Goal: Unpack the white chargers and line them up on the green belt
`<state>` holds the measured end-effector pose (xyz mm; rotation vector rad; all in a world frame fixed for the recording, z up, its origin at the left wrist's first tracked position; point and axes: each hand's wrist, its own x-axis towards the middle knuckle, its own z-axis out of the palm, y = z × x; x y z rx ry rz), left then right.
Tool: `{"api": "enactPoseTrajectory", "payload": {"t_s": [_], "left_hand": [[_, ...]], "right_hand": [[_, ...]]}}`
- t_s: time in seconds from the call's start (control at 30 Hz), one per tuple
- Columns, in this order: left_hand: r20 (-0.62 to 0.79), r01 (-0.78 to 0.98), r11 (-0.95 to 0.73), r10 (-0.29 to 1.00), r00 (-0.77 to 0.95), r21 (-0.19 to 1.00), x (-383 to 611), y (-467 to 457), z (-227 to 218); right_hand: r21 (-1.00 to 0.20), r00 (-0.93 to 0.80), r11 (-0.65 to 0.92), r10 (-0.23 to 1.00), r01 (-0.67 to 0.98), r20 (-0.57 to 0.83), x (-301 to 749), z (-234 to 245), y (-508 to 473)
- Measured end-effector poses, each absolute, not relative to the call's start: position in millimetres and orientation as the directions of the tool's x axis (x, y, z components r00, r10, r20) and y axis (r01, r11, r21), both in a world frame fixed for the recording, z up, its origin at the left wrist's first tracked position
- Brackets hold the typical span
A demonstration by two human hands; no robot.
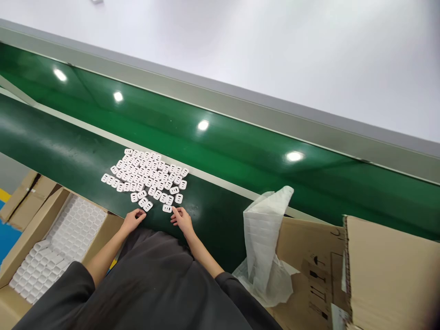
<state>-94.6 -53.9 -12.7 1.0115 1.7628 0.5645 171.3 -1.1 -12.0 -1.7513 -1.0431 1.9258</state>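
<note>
Many small white plastic pieces (144, 172) with dark slots on top stand close together on the dark green work surface (213, 215). My left hand (133, 221) rests at the near edge, just below a few pieces lying nearest me. Its fingers are bent, with a gap between thumb and forefinger and nothing seen in them. My right hand (183, 220) is beside a single white slotted piece (167, 208) at the front of the group. The forefinger reaches that piece's right side, while the other fingers are loosely bent and apart.
At lower left, an open carton (99, 233) holds rows of white pieces (75, 224). Another cardboard box (29, 199) is behind it. On the right, a cardboard carton (309, 266) has translucent plastic wrap (263, 247) over its side. A green panel (165, 119) runs along the back.
</note>
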Motion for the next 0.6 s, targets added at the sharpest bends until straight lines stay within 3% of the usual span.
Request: {"api": "enactPoseTrajectory", "payload": {"t_s": [0.1, 0.4, 0.6], "left_hand": [[-0.596, 0.363, 0.578, 0.8, -0.075, 0.731, -81.1, -44.6, -13.8], [-0.646, 0.384, 0.605, 0.763, -0.03, 0.697, -76.9, -22.2, -1.5], [-0.664, 0.555, 0.472, 0.717, 0.211, 0.685, -39.2, -13.1, 17.1]], "right_hand": [[-0.722, -0.185, -0.664, 0.698, 0.196, -0.692, 162.3, -15.4, 3.8], [-0.776, -0.381, -0.629, 0.706, 0.047, -0.596, 144.5, -23.6, 2.4], [-0.799, -0.256, -0.601, 0.769, 0.024, -0.586, 207.6, -4.7, -31.4]]}}
